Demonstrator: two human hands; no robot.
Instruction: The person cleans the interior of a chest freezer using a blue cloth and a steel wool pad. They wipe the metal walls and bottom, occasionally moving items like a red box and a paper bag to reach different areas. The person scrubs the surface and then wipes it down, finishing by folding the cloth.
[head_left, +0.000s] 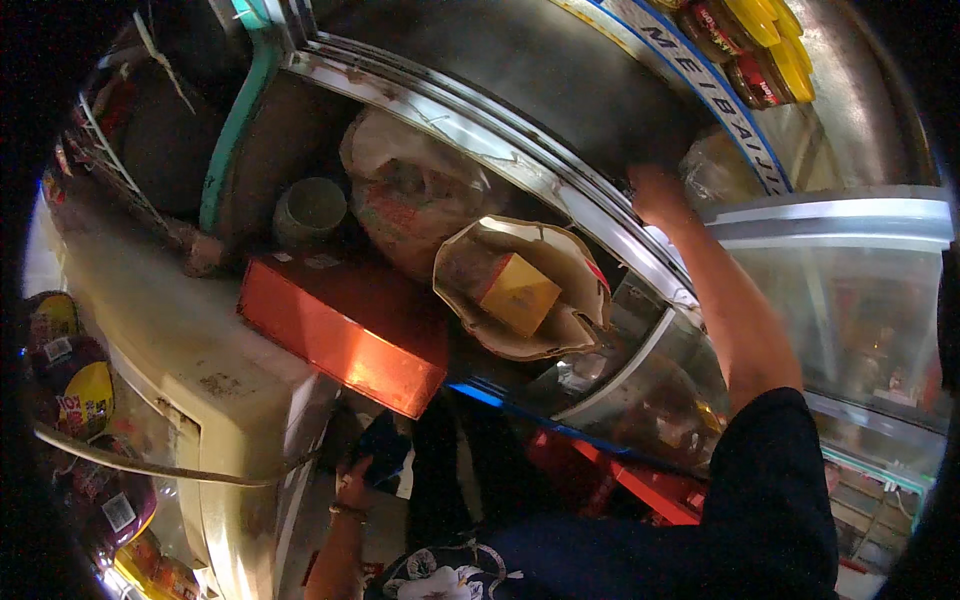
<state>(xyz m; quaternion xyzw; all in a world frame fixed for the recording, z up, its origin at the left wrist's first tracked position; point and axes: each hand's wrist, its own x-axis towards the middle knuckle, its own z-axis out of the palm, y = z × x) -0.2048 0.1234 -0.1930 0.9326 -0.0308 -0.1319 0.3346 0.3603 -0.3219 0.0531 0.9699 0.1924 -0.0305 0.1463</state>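
Observation:
My right hand (660, 196) reaches over the metal track of a display cabinet (480, 142), beside a clear plastic bag (712, 169); its fingers are in shadow, so what they touch cannot be made out. Low at the left, my left hand (356, 480) hangs beside a dark object (382, 450), and whether it holds that is unclear. Between the arms, a yellow box (520, 295) lies inside an open brown paper bag (480, 334). An orange-red box (341, 330) sits left of the bag.
Jars with yellow lids (772, 75) stand at the upper right. A beige appliance (232, 390) with a cable (172, 471) across it is at left, near a green pipe (236, 135) and a round container (311, 210). Glass panels (862, 315) flank my right arm.

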